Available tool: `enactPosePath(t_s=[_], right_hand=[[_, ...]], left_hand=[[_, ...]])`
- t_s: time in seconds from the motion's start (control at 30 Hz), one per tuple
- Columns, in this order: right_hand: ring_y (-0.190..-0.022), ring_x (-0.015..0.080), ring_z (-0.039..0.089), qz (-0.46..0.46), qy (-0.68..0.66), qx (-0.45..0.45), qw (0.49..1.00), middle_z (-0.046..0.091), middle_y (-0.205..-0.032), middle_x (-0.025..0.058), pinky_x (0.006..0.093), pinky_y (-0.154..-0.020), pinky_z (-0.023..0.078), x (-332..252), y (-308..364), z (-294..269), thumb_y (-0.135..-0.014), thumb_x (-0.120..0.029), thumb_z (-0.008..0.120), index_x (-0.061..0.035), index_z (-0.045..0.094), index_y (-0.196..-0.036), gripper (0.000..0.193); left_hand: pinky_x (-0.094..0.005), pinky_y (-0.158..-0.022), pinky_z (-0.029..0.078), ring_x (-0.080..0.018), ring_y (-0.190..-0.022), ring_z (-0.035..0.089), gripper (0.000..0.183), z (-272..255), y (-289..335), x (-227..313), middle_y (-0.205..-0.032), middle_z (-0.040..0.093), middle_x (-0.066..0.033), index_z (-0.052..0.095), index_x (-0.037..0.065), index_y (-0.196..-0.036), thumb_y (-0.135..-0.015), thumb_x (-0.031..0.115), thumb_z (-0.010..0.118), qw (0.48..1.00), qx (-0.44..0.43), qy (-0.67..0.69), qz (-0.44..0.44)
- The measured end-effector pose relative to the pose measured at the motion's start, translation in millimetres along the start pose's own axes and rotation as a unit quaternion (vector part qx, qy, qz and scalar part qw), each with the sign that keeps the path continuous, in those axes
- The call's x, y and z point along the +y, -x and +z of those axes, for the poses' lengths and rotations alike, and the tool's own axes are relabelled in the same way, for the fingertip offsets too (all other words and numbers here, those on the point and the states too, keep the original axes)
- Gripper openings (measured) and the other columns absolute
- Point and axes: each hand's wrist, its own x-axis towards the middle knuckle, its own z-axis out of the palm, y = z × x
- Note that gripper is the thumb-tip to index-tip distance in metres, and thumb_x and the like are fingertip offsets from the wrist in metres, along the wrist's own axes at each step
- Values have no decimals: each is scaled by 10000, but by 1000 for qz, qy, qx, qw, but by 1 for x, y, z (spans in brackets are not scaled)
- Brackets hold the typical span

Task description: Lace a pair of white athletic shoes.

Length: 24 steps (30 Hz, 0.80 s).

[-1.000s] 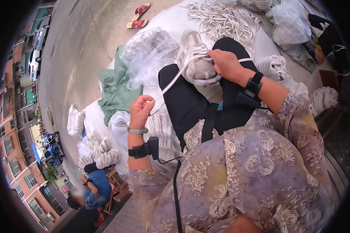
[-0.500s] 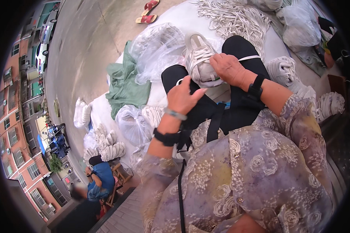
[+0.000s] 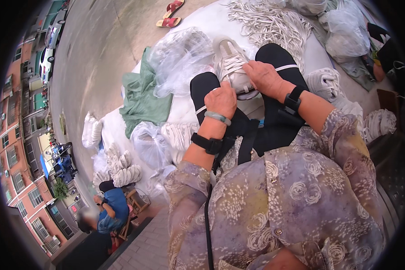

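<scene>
Parked cars (image 3: 45, 65), brick-red buildings (image 3: 27, 191), shoes (image 3: 231, 62) and heaped laces (image 3: 274, 22) show an open-air workplace beside a street (image 3: 83, 67).

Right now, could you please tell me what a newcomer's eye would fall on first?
Probably the pale shoe at upper centre, with the left hand and right hand at either side of it. Next might come the heap of white laces beyond it, toward the upper right, and the red slippers near the top edge, left of centre.
</scene>
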Motion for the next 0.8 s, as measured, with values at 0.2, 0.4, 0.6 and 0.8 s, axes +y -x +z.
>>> enactPosePath(t_s=[0.2,0.4,0.6,0.8], right_hand=[[-762,303,581,35,-9,-14,999,534,-817,120,377,-649,485,8,-1,1,-678,-53,572,-54,502,-846,182],[-795,343,579,74,-67,-3,995,588,-803,176,414,-705,469,16,-19,-4,-699,-90,532,-31,578,-790,117],[-805,346,578,109,-39,-48,992,603,-820,174,433,-732,460,17,-39,-10,-704,-94,513,-31,607,-799,148],[-838,321,568,80,-64,-35,994,593,-830,149,404,-729,457,23,-16,-21,-716,-149,541,-47,596,-937,250]], left_hand=[[-469,-548,451,-366,-598,583,188,-1,1,0,-606,581,-171,517,66,-795,-815,253,520,1000,17,8,11],[-472,-566,453,-367,-621,585,233,-8,-10,-4,-633,588,-178,546,51,-722,-800,261,483,1000,23,20,7],[-478,-598,455,-378,-641,582,260,-11,-24,-5,-661,590,-198,580,42,-715,-783,262,459,1000,19,22,-5],[-438,-588,462,-354,-652,591,245,-20,-22,-11,-660,601,-171,595,49,-752,-775,271,492,999,-14,30,19]])
